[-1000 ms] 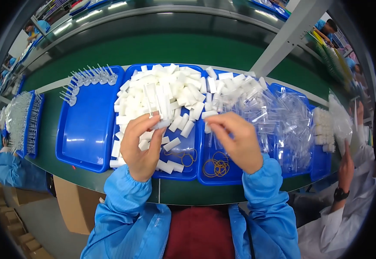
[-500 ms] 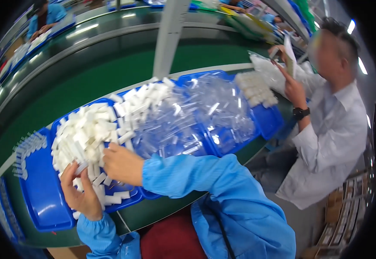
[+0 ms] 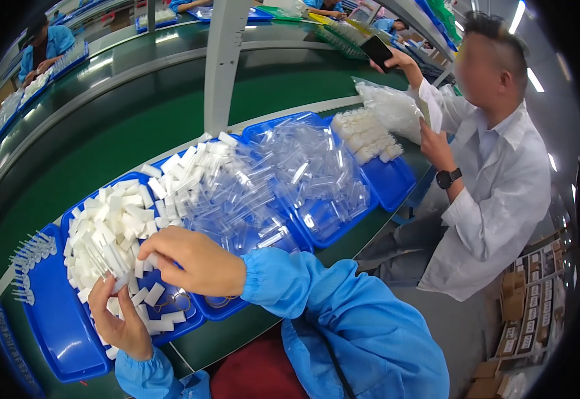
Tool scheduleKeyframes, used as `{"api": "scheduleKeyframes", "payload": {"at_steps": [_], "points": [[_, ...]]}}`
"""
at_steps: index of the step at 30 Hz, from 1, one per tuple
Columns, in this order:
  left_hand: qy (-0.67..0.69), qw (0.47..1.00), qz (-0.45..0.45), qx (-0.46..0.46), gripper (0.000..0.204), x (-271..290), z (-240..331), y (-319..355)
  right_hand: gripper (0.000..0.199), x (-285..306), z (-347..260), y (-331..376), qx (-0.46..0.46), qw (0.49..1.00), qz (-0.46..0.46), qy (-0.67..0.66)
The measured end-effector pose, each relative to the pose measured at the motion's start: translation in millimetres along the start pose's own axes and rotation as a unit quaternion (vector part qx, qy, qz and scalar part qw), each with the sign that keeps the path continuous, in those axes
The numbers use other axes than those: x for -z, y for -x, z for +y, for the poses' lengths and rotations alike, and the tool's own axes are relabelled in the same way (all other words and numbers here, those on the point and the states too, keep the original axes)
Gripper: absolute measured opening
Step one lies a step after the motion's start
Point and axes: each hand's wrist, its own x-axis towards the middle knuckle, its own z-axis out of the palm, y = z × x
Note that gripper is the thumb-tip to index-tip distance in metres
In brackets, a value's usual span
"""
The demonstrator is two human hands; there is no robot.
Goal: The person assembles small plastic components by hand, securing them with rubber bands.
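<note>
My left hand (image 3: 122,320) pinches a clear plastic piece with thin upright prongs (image 3: 115,265) between thumb and fingertips. It is over the front of a heap of small white blocks (image 3: 113,216) in a blue tray. Just right of it, my right hand (image 3: 193,258) reaches across with bent, closed fingers. Its fingertips are at the heap, close to the held piece; what they grip, if anything, is hidden. A few loose white blocks (image 3: 155,294) and thin tan loops (image 3: 173,302) lie below my right hand.
Clear plastic tubes (image 3: 303,159) fill trays to the right, beside cream-coloured pieces (image 3: 366,136). Pronged clear pieces (image 3: 33,256) line the edge of the left blue tray (image 3: 67,339). A grey post (image 3: 223,73) rises behind the trays. A white-coated person (image 3: 496,179) stands right, holding a phone (image 3: 376,53).
My view has shifted, so the trays sit further left. My right fingers have come out of the white blocks toward the left hand's piece. The person at right has extended a phone and lowered a paper.
</note>
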Motion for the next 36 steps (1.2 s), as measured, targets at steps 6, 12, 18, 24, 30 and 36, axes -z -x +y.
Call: {"api": "scheduleKeyframes", "payload": {"at_steps": [6,12,18,24,30,36], "points": [[0.020,0.988,-0.114,-0.107,0.038,5,17,-1,0.024,12,10,-1,-0.195,0.902,0.117,-0.368],[0.106,0.964,-0.187,-0.157,0.035,-17,30,-5,0.030,30,7,10,-0.275,0.834,0.209,-0.430],[0.111,0.961,-0.213,-0.138,0.031,-12,33,-3,0.029,21,6,9,-0.280,0.840,0.185,-0.426],[0.118,0.958,-0.231,-0.126,0.031,-12,31,-3,0.027,19,2,10,-0.290,0.848,0.164,-0.413],[0.131,0.958,-0.236,-0.099,0.034,-14,29,-1,0.026,18,5,13,-0.250,0.873,0.167,-0.383],[0.097,0.969,-0.209,-0.094,0.032,-15,28,0,0.018,17,6,23,-0.178,0.938,0.098,-0.281]]}}
